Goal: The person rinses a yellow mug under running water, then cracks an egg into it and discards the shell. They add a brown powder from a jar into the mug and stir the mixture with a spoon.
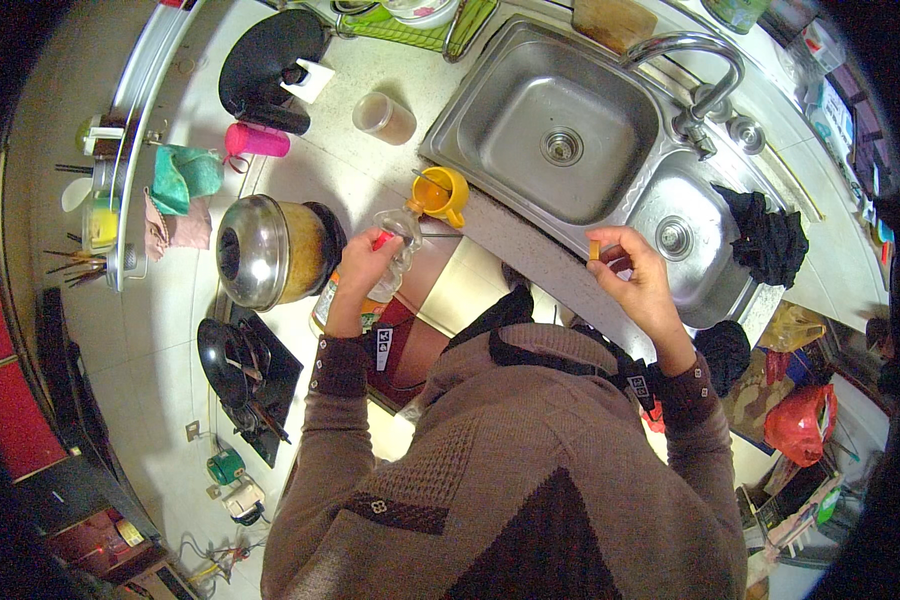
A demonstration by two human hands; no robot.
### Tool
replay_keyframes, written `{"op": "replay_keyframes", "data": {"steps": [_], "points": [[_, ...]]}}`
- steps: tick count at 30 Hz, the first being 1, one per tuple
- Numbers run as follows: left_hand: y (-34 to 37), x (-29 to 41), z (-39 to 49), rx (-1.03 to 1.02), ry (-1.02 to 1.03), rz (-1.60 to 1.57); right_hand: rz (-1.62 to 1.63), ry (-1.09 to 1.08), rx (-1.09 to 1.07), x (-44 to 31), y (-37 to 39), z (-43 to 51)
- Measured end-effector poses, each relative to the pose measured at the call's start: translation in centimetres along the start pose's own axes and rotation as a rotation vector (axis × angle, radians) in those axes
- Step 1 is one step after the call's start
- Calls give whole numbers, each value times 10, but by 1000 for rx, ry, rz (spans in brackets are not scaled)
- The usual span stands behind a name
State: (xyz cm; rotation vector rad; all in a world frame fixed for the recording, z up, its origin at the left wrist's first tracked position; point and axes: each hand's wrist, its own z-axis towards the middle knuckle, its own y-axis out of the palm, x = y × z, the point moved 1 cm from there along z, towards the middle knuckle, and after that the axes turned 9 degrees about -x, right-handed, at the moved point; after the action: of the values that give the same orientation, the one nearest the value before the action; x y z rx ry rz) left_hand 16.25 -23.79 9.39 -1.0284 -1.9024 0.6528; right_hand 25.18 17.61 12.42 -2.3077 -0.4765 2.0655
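Observation:
My left hand (371, 259) grips a clear plastic bottle (399, 279) by its red handle. The bottle tilts so its mouth is at the rim of a yellow mug (456, 201). Inside the mug is something orange, and a thin utensil (427, 178) leans in it. Whether liquid is flowing cannot be made out. Between the thumb and fingers of my right hand (634, 270) is a small yellow cap (594, 250), held over the counter's front edge by the sink. The lower part of the bottle is partly hidden behind my left hand and wrist.
A double steel sink (525, 97) with a curved faucet (690, 45) lies ahead and right; dark cloth (769, 232) drapes over it. Left are a lidded pot (255, 251) and a black wok (221, 352). Beyond the mug stand a jar (384, 118) and a pink container (259, 140).

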Motion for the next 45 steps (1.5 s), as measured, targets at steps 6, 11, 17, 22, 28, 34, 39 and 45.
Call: {"op": "replay_keyframes", "data": {"steps": [6, 11, 17, 22, 28, 34, 39, 45], "points": [[0, -2, 1, 21, 29, 25, 0, -12, -1, -1, 0, 0], [4, -7, 1, -6, 49, -196, -1, -27, -1, 0, 0, 1], [9, -8, -11, -127, 126, -644, -7, -87, -38, -14, 4, 15], [5, 16, -45, -208, 201, -733, -117, -192, -161, -55, 12, 43], [-4, 61, -89, -320, 417, -761, -173, -400, -275, -109, 33, 82], [-6, 84, -102, -379, 490, -749, -344, -496, -485, -132, 24, 90], [-5, 88, -104, -394, 548, -718, -401, -545, -500, -141, 16, 86], [-9, 90, -104, -419, 619, -665, -439, -546, -553, -150, 12, 78]]}}
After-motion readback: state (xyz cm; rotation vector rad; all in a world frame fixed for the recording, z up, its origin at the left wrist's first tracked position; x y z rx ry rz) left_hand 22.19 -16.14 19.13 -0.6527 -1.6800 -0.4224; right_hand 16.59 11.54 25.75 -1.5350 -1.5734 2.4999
